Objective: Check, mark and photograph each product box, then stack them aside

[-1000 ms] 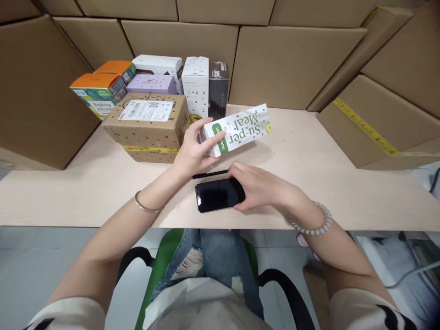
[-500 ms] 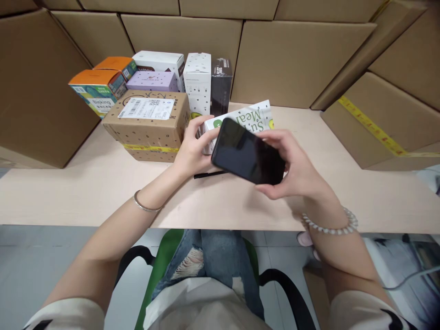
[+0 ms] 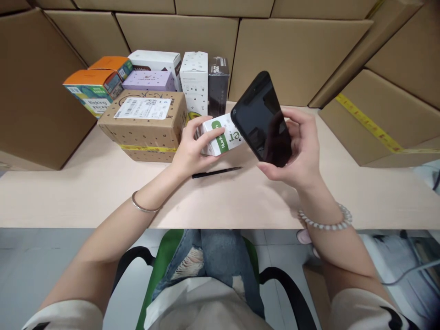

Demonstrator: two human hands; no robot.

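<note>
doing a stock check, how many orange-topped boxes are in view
2: one orange-topped cardboard box, behind and left of the brown cardboard parcel; another orange-topped box just behind the first. Others could be hidden.

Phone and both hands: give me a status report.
Right hand gripping black phone above the table. Left hand holding white box. Black phone hides the white box's right end; pen lies nearby.
</note>
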